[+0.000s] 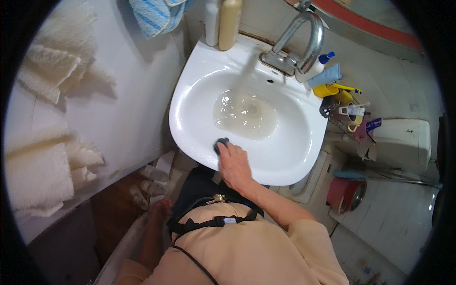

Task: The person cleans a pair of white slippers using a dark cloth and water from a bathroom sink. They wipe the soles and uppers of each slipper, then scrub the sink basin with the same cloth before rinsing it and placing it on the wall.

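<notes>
A white ceramic washbasin [192, 117] fills the middle of the view, with a shallow pool of slightly cloudy water [242, 117] at its bottom. My right hand [235, 165] grips a dark scrubbing pad or cloth [221, 145] and presses it on the basin's near inner slope, left of centre. Most of the pad is hidden under my fingers. My left hand [164, 206] hangs low beside my hip, away from the basin; its fingers are too dim to make out. Behind the bowl stands a curved chrome tap [285, 46].
Two bottles [229, 25] stand on the basin's back left corner. Along the right rim are a blue tube [324, 76], a yellow cup [325, 91] and a crowded wire rack [340, 124]. Towels [39, 178] hang on the left wall. A red bucket [343, 196] sits right, below the toilet cistern [402, 142].
</notes>
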A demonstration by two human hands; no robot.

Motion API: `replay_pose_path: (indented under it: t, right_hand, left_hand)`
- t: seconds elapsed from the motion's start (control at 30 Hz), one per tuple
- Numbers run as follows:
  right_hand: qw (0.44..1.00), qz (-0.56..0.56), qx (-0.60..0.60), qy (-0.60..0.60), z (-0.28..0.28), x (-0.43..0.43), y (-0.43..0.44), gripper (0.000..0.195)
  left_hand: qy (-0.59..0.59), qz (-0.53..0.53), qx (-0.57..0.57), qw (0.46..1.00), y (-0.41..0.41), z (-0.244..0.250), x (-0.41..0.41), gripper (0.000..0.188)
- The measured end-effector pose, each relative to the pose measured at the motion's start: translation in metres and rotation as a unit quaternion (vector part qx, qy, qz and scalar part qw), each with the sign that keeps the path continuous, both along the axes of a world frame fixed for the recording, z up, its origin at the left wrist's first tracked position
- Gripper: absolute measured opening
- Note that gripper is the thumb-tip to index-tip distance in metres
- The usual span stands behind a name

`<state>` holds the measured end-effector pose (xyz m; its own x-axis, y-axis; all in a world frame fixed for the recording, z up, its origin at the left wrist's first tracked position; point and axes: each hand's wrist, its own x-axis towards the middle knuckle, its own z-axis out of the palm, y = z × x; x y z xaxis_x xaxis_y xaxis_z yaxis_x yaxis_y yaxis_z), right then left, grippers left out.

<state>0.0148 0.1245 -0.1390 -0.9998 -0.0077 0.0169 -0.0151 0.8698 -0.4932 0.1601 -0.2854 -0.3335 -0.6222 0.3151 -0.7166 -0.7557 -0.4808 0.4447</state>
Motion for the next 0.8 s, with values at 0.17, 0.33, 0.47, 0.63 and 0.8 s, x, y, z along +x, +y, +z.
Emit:
replay_pose_path:
  t: [0.17,0.33,0.47,0.63,0.8]
  right_hand:
    - [0.989,-0.034,-0.125,0.067,-0.034,-0.080,-0.054,0.042]
    - [0.986,-0.097,-0.125,0.045,-0.076,-0.132,-0.037,0.052]
    - [0.995,-0.075,0.001,0.065,-0.113,-0.123,0.015,0.059]
    - [0.970,-0.217,0.107,-0.016,-0.119,-0.109,0.069,0.050]
    - [0.967,-0.192,-0.083,-0.142,-0.115,-0.089,0.116,0.052]
  left_hand:
    - [-0.183,0.040,-0.116,0.975,-0.011,-0.012,0.029,0.022]
    - [-0.190,0.073,-0.115,0.972,0.002,0.025,0.032,0.020]
    - [-0.260,0.115,-0.146,0.948,0.008,0.025,0.026,0.018]
    - [-0.300,0.151,-0.152,0.929,-0.015,-0.030,0.067,0.020]
    - [-0.279,0.067,-0.253,0.924,0.036,0.053,0.007,0.022]
